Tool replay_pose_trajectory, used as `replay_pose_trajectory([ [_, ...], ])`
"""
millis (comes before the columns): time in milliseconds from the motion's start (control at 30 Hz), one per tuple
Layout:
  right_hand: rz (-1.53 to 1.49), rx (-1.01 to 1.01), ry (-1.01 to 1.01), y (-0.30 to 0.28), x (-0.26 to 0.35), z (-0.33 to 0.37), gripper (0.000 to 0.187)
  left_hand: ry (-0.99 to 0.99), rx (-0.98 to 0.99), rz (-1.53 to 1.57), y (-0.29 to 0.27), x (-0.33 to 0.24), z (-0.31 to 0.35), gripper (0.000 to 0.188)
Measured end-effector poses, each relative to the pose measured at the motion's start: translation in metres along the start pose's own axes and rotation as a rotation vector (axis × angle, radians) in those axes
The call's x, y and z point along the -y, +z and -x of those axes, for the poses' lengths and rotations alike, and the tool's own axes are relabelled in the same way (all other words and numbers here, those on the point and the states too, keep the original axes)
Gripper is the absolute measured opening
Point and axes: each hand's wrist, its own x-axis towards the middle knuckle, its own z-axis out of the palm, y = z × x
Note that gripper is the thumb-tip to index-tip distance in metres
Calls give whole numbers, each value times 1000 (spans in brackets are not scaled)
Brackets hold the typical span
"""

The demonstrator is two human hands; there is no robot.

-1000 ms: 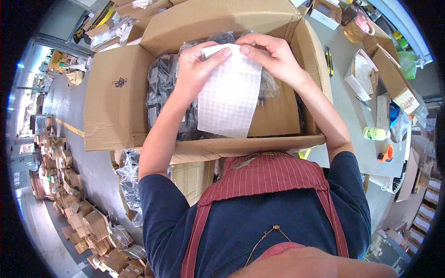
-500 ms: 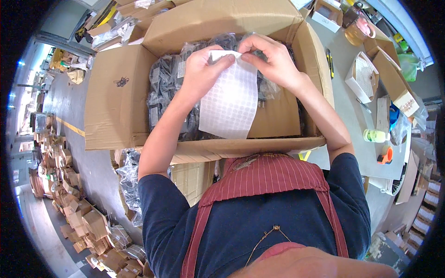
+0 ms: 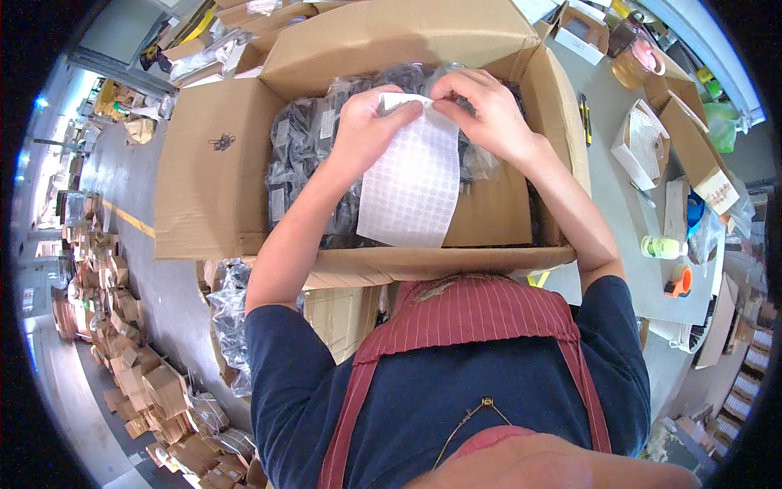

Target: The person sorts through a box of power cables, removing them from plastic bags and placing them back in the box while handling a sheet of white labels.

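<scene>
My left hand (image 3: pixel 368 129) pinches the upper left edge of a white sheet of round stickers (image 3: pixel 410 183), its thumb across the front. At the sheet's top right corner my right hand (image 3: pixel 481 106) has thumb and index finger pressed together; whether a loose sticker is between them is too small to see. The sheet hangs over an open cardboard box (image 3: pixel 208 175). Inside the box lie several dark items in clear plastic bags (image 3: pixel 295 147), partly hidden by my hands and the sheet. A bare brown cardboard piece (image 3: pixel 493 208) shows at the box's right.
On the grey table (image 3: pixel 607 204) to the right are a white box (image 3: pixel 639 151) with sticker sheets, a green-labelled bottle (image 3: pixel 661 247), an orange tape dispenser (image 3: pixel 678 281) and a black-and-yellow cutter (image 3: pixel 585 121). Piled cartons (image 3: pixel 167 387) line the floor at left.
The view has shifted slightly, so everything sits a little to the right. Both hands keep their pinch at the sheet's top edge; the right fingers have moved only slightly.
</scene>
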Motion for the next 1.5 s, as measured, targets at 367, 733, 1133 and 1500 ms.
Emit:
replay_pose_trajectory([
  [367, 297, -28, -319, -1, -9, -1, 15, -39, 66, 161, -3, 6, -2, 14],
  [733, 274, -11, -317, 0, -8, -1, 15, -76, 61, 198, -1, 5, -1, 14],
  [1133, 299, 36, -272, 1, -7, -1, 22, -81, 50, 106, -2, 13, -4, 15],
  [1500, 359, 11, -292, 2, -6, -1, 21, -90, 63, 145, -1, 17, -5, 16],
])
